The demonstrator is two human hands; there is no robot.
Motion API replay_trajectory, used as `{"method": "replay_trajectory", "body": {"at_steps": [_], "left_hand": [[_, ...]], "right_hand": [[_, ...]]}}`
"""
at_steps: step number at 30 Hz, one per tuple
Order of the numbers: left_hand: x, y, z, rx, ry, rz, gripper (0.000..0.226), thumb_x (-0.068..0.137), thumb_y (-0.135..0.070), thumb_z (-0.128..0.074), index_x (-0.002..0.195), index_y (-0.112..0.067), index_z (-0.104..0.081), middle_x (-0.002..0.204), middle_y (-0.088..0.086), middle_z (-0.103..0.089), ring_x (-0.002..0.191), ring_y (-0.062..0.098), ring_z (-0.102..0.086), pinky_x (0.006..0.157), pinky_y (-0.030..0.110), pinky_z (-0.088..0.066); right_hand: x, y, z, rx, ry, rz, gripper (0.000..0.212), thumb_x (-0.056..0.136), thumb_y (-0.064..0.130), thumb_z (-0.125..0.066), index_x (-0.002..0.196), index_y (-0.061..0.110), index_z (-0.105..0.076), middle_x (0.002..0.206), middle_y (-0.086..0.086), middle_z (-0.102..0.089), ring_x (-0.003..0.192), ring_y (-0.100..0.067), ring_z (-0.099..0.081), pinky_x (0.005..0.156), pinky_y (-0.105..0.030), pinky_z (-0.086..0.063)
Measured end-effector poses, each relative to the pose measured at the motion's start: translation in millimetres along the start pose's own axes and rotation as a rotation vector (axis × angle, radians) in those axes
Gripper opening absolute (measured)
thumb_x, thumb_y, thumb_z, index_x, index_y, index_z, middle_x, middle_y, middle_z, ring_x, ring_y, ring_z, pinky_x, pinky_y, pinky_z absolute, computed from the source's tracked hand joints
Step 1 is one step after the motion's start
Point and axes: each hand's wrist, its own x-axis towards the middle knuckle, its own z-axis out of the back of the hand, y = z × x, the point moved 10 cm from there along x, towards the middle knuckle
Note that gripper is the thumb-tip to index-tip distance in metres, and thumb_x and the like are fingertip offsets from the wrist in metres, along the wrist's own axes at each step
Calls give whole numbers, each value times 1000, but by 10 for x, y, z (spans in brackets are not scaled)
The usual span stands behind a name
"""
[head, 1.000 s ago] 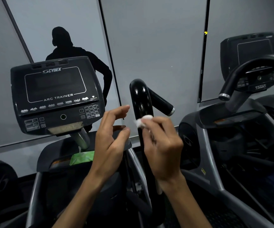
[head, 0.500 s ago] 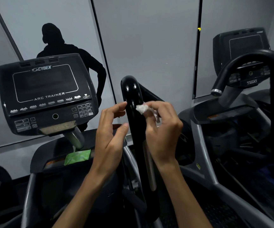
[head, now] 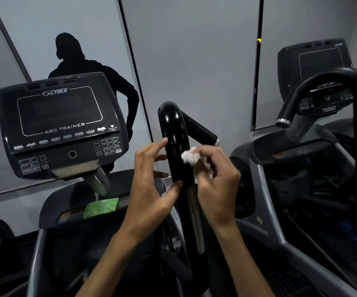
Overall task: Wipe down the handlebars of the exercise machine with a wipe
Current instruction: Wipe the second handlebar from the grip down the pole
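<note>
A glossy black curved handlebar (head: 174, 133) rises in the middle of the view, with a chrome strip lower down its post. My right hand (head: 217, 181) pinches a small crumpled white wipe (head: 190, 157) and presses it against the handlebar's right side. My left hand (head: 151, 183) is at the bar's left side, fingers spread, with the thumb tip and a fingertip touching the bar. The handlebar's far end (head: 205, 132) with a silver cap juts right behind the wipe.
The Cybex Arc Trainer console (head: 62, 127) stands at left. A green wipe pack (head: 101, 207) lies on the shelf below it. A second machine with a curved black handlebar (head: 314, 91) and console stands at right. Grey wall panels lie behind.
My right hand carried the wipe up the bar's right side, then slightly down again. My left hand closed in until its fingertips touch the bar. The camera shifted a little.
</note>
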Motion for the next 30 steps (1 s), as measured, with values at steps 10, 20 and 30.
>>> {"method": "replay_trajectory", "body": {"at_steps": [10,20,30], "left_hand": [[7,-9,-14,-37,-11,20,86,75,8,-79,146,-22,-41,138,-18,-37,123,2,-52,88,8,-46],[-4,-52,-15,-24,-36,31,83,75,10,-77,146,-16,-42,137,-13,-38,119,-1,-52,87,6,-44],[-4,-25,-22,-30,-24,45,83,75,9,-76,146,-19,-42,138,-12,-38,121,3,-52,86,10,-48]], "right_hand": [[1,7,9,-27,-69,-40,4,95,7,-69,96,10,-71,94,4,-69,91,-6,-66,78,-14,-50],[-56,57,34,-62,-74,-17,7,92,5,-73,96,10,-72,95,3,-67,90,-3,-63,77,-11,-47],[14,61,37,-87,-99,-13,11,89,1,-75,96,10,-73,94,3,-68,88,0,-62,76,-11,-47]]}}
